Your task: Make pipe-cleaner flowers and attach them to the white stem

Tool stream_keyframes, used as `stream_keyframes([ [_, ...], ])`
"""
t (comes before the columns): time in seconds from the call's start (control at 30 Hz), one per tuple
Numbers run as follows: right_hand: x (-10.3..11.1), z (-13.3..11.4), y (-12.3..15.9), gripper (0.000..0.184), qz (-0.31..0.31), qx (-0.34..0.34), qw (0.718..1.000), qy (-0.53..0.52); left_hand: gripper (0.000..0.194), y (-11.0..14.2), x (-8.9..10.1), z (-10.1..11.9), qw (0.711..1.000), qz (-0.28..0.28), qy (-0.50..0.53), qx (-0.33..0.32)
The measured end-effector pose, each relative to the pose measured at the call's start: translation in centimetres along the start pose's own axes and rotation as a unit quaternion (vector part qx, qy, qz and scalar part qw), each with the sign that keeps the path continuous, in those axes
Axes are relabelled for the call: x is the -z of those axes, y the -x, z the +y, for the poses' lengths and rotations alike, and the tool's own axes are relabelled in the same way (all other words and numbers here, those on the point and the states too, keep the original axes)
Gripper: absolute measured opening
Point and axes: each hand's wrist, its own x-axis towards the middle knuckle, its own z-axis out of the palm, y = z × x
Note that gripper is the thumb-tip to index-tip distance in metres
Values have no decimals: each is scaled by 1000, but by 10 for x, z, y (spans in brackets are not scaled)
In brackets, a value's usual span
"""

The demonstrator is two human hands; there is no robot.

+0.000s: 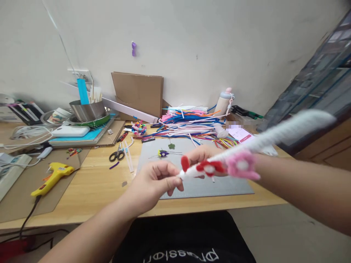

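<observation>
I hold a long white fuzzy pipe-cleaner stem (276, 136) over the grey cutting mat (208, 186). The stem carries a pink flower (241, 165) and a red flower (210, 167). My left hand (155, 180) pinches the near tip of the stem, fingers curled shut. My right hand (201, 153) grips the stem behind the red flower, with a red petal piece (184, 163) by its fingertips. A small purple and yellow flower (162, 153) and a green leaf (171, 146) lie on the mat beyond my hands.
A heap of coloured pipe cleaners (192, 122) lies at the back of the wooden desk (93, 182). Scissors (117, 154) and a yellow glue gun (52, 177) lie to the left. A metal bowl (87, 109), cardboard (138, 93) and a pink bottle (224, 100) stand by the wall.
</observation>
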Motion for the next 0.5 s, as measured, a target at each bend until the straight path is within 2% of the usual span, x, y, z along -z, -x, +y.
stream_keyframes([
  [0.13, -29, 26, -2, 18, 135, 54, 983, -109, 10, -11, -2, -13, 990, 86, 109, -37],
  [0.23, -47, 37, -7, 17, 237, 56, 964, -104, 11, -19, -8, -20, 978, 138, 146, -49],
  [0.3, -54, 39, -9, 19, 296, 44, 953, -37, 13, -23, -11, -23, 974, 158, 159, -43],
  [0.37, -58, 37, -8, 18, 325, 38, 942, 71, 15, -25, -12, -24, 972, 169, 157, -33],
  [0.43, -60, 34, -5, 16, 319, 39, 925, 200, 16, -27, -11, -24, 975, 174, 134, -23],
  [0.5, -61, 31, -1, 16, 302, 34, 895, 326, 15, -28, -9, -22, 980, 178, 85, -9],
])
